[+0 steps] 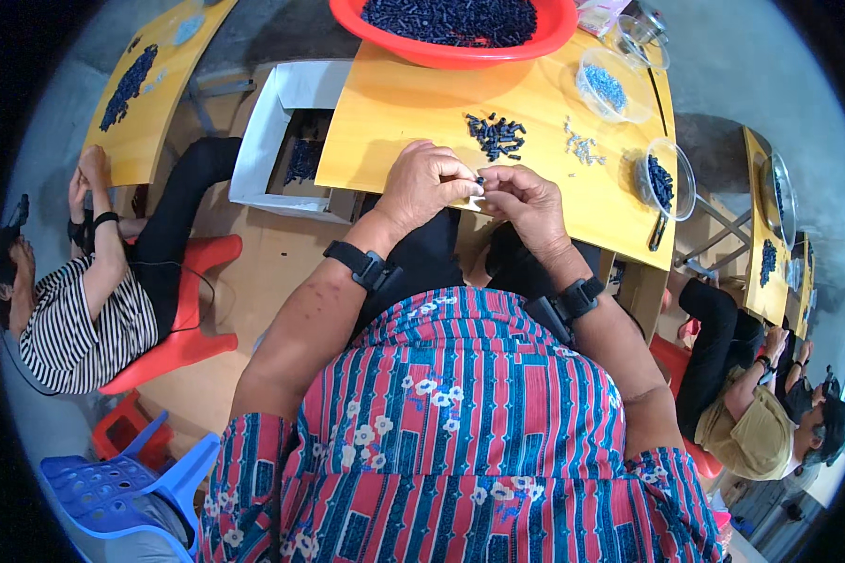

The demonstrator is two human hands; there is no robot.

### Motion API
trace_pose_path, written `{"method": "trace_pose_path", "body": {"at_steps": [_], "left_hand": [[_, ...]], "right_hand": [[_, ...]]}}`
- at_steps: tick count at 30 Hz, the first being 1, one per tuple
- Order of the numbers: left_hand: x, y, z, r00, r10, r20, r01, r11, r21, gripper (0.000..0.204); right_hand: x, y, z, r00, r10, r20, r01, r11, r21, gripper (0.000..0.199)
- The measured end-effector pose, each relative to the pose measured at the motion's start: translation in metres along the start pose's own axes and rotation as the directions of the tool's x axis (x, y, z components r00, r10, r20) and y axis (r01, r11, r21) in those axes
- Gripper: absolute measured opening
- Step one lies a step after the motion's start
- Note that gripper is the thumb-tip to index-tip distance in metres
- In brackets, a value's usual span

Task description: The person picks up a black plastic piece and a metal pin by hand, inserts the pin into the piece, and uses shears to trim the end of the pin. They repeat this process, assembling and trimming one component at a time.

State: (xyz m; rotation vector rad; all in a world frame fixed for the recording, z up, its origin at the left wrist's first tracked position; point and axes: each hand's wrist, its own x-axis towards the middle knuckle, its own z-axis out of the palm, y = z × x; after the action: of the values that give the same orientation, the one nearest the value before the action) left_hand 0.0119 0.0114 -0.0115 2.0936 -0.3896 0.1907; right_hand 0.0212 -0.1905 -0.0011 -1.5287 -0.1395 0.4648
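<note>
The person sits at a yellow wooden table (413, 98) with both hands raised over its near edge. The left hand (425, 183) is closed into a pinch, and its fingertips hold a small dark part (480, 180); the right hand (528, 199) is also curled, with its fingertips touching the same part and a small pale piece just under it. The two hands meet there, above the table edge. On the table, just beyond the hands, lies a small heap of dark parts (497, 135), and to the right of it some pale small pieces (582, 145) are scattered. At the far edge stands a big red basin (535, 42) full of dark parts. On the right side there are two clear bowls, one with bluish pieces (610, 86) and one with dark parts (665, 178). A white cardboard box (272, 122) stands on the floor at the left of the table. Other people sit at similar yellow tables on both sides, on a grey concrete floor, and a blue plastic stool (113, 483) is at the lower left.
</note>
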Motion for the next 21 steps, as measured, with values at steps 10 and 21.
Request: {"method": "trace_pose_path", "body": {"at_steps": [10,21], "left_hand": [[0.0,0.012,-0.004,0.996,-0.042,0.081,0.042,0.999,0.001,0.015],[-0.001,0.014,-0.006,0.996,-0.035,0.08,0.038,0.999,-0.027,0.014]], "right_hand": [[-0.006,0.004,0.01,0.956,-0.292,-0.032,0.265,0.905,-0.333,0.03],[-0.007,0.001,0.005,0.939,-0.342,0.019,0.308,0.818,-0.485,0.031]]}}
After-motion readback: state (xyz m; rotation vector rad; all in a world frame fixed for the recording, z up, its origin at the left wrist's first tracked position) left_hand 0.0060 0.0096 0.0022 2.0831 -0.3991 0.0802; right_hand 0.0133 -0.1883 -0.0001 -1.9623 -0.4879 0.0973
